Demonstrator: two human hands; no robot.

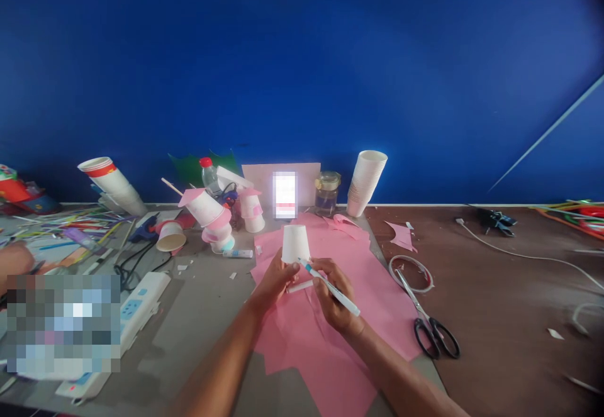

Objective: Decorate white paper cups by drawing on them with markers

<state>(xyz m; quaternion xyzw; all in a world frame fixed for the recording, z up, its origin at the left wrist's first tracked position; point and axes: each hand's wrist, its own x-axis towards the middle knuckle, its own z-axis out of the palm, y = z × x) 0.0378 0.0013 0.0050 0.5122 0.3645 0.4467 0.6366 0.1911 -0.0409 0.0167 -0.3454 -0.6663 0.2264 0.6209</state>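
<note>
Pinching a blue-tipped marker (336,294) in the right hand (335,309), gripping an inverted paper cup (296,241) low in the left hand (277,277) at eleven o'clock from there; around the cup, pink paper (384,304) beneath, scissors (428,318) at four o'clock

Plain white paper cup (296,241), upside down with narrow end up, just above the fingers of your left hand (277,280), slim white marker (348,302) with blue tip, slanting through your right hand (336,288), tip at the cup's lower edge
</note>
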